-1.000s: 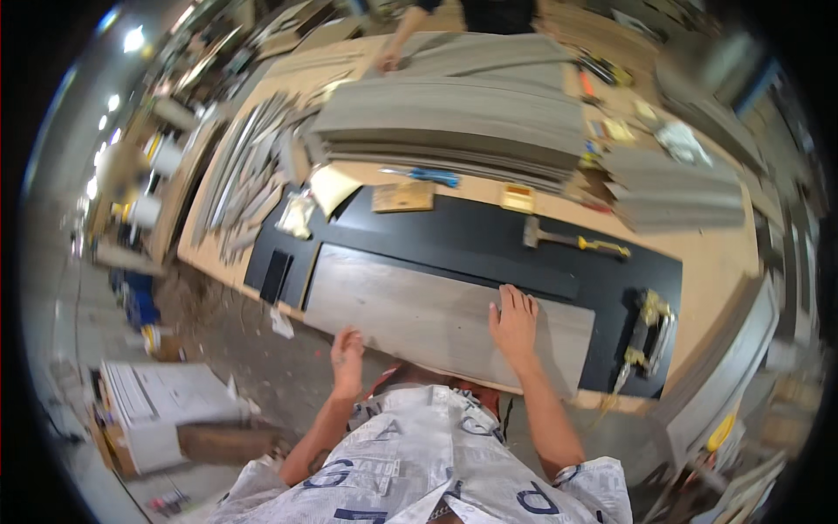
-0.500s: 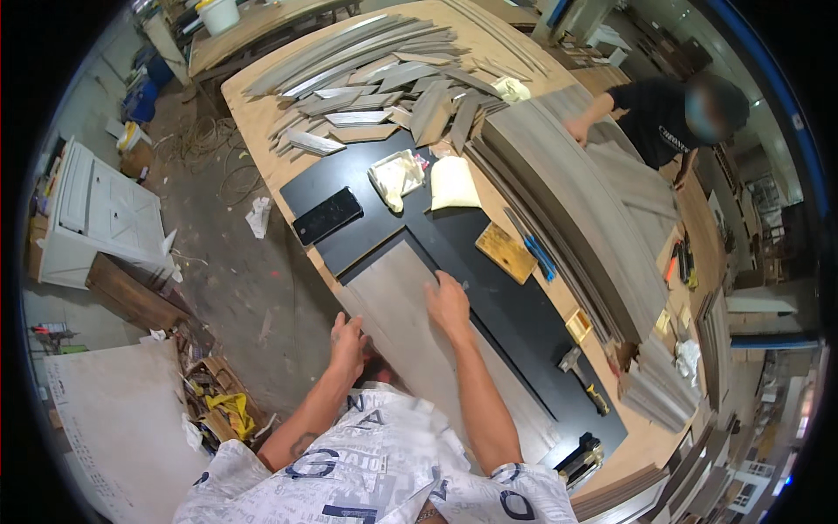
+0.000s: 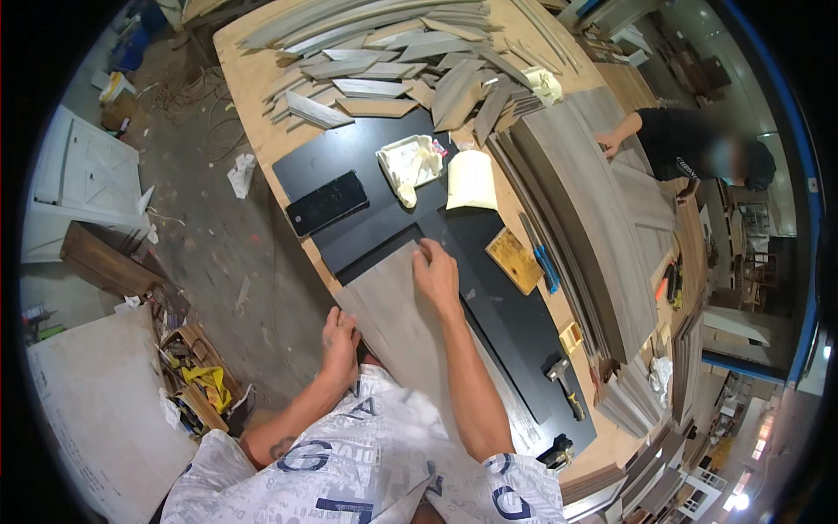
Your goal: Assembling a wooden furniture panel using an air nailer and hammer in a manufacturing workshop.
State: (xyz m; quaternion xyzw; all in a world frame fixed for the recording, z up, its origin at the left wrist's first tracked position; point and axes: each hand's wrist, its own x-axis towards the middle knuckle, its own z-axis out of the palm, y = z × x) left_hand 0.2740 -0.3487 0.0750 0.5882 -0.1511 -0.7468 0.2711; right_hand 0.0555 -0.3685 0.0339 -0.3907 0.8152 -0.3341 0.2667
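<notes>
I have the right hand [image 3: 436, 275] over the far end of a flat grey wood-grain panel [image 3: 391, 306], fingers bent; clamped or merely resting, I cannot tell. Left hand [image 3: 339, 341] at the panel's near edge, fingers loosely apart, contact unclear. Panel runs beneath the right hand. Black rectangular phone [image 3: 327, 203] left of that hand, yellow-brown rectangular block [image 3: 513, 260] right.
</notes>
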